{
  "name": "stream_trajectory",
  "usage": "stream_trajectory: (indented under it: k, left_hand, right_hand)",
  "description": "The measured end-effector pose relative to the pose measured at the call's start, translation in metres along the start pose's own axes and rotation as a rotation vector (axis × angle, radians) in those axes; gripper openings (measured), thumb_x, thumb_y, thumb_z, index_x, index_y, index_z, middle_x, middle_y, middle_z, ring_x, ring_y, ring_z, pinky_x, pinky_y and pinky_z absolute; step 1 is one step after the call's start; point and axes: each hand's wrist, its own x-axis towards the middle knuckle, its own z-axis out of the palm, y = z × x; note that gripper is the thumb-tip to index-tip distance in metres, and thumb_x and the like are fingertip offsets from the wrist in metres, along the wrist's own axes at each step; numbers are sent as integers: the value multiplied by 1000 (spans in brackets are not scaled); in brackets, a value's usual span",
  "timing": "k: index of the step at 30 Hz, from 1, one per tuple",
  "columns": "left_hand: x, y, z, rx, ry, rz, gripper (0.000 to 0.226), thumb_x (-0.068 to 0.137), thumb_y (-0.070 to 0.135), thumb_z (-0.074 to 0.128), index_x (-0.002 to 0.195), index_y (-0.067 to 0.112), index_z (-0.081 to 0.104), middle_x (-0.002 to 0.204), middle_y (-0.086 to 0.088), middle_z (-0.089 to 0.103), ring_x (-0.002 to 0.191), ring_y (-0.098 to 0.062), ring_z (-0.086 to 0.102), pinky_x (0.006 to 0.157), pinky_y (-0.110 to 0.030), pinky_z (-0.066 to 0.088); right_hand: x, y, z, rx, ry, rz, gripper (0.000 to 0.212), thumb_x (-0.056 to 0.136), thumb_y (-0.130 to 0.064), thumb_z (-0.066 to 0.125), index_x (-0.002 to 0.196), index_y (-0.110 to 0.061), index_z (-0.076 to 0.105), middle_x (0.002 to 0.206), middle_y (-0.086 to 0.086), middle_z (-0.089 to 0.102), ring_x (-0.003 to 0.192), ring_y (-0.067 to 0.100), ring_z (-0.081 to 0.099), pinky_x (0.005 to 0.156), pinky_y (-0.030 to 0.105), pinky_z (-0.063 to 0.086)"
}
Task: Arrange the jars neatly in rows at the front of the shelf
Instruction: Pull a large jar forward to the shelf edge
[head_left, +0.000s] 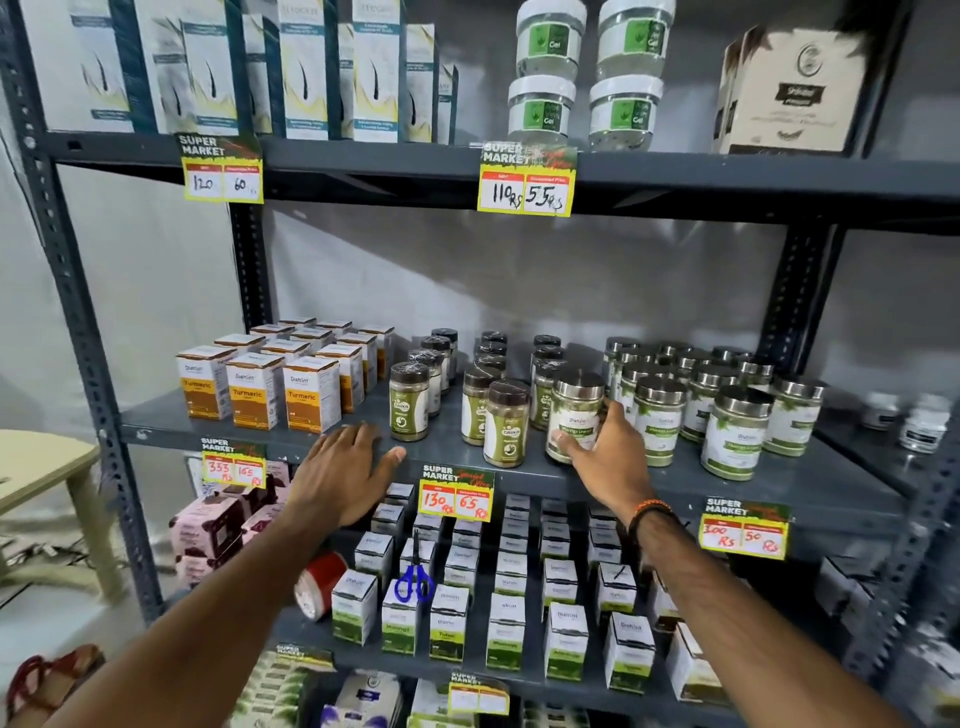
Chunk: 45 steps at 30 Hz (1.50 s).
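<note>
Grey slotted-steel shelf (311, 444), middle tier, against a pale wall; orange-and-white turmeric cartons (254, 389) in rows at far left; dark-lidded brown plastic jars of green powder (409, 408) in loose columns at centre; steel-lidded glass jars with white-and-green labels (735, 431) clustered right. Right hand (605, 457) wrapped around one steel-lidded jar (575, 415) near the front edge, fingers curled on its label, jar slightly tilted. Left hand (348, 467) open, fingers spread, holding nothing, over the front lip just left of the brown jars.
</note>
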Motion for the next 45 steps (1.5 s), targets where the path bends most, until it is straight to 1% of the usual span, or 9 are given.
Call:
stream_trajectory:
  k: [5, 14, 19, 23, 28, 31, 36, 41, 45]
  left_hand:
    - [-9, 54, -39, -32, 148, 44, 70, 100, 66, 29, 140, 10, 44, 141, -20, 56, 131, -38, 52, 106, -57, 45]
    - [10, 195, -64, -42, 318, 411, 56, 102, 55, 39, 136, 11, 50, 135, -14, 57, 126, -32, 50, 101, -52, 49]
    - [19, 253, -30, -42, 91, 434, 64, 101, 65, 31, 139, 16, 45, 138, -8, 53, 120, -34, 59, 84, -55, 57]
    - [31, 267, 16, 15, -163, 371, 77, 97, 73, 23, 146, 16, 38, 150, -8, 46, 127, -33, 56, 90, -61, 55]
    - [46, 270, 54, 8, -297, 316, 77, 101, 68, 28, 157, 15, 28, 162, -13, 36, 137, -37, 49, 102, -57, 47]
    - [54, 271, 70, -7, -345, 281, 79, 99, 71, 24, 152, 14, 35, 160, -13, 40, 138, -35, 47, 106, -53, 44]
    - [59, 267, 82, 7, -328, 307, 88, 96, 76, 13, 157, 17, 31, 168, -8, 29, 150, -31, 33, 116, -53, 35]
    - [58, 267, 84, 17, -327, 307, 85, 97, 75, 15, 156, 17, 34, 168, -7, 30, 151, -29, 32, 116, -51, 33]
    - [57, 268, 84, 24, -297, 313, 81, 99, 72, 17, 153, 17, 38, 166, -7, 35, 148, -30, 37, 115, -50, 35]
  right_hand:
    - [-12, -5, -62, 5, 39, -16, 79, 82, -37, 85, 144, -7, 45, 126, 8, 70, 99, 16, 66, 85, 30, 54]
    - [-18, 26, -195, -25, 175, 23, 81, 75, -48, 87, 140, -14, 52, 113, -6, 69, 101, 12, 64, 88, 26, 48]
    - [-17, 64, -239, -27, 259, 91, 75, 73, -42, 89, 134, -15, 56, 113, -2, 73, 100, 15, 68, 86, 28, 53]
    - [-18, 96, -254, -34, 263, 174, 68, 75, -32, 90, 131, -12, 57, 108, -2, 72, 95, 15, 68, 78, 22, 48]
    - [-10, 128, -250, -65, 258, 233, 71, 78, -29, 88, 136, -9, 53, 101, -8, 62, 91, 12, 60, 80, 21, 44]
    - [-3, 142, -241, -86, 242, 258, 72, 81, -26, 86, 139, -7, 48, 102, -5, 61, 91, 14, 59, 80, 24, 44]
    - [11, 158, -225, -133, 225, 279, 69, 81, -26, 85, 136, -8, 49, 117, 4, 71, 92, 16, 60, 80, 25, 45]
    - [16, 160, -215, -161, 242, 280, 61, 85, -27, 81, 134, -7, 52, 120, 8, 72, 103, 25, 67, 80, 25, 42]
    - [8, 163, -211, -208, 254, 321, 78, 74, -38, 91, 131, -4, 49, 117, 12, 72, 99, 26, 68, 76, 28, 47]
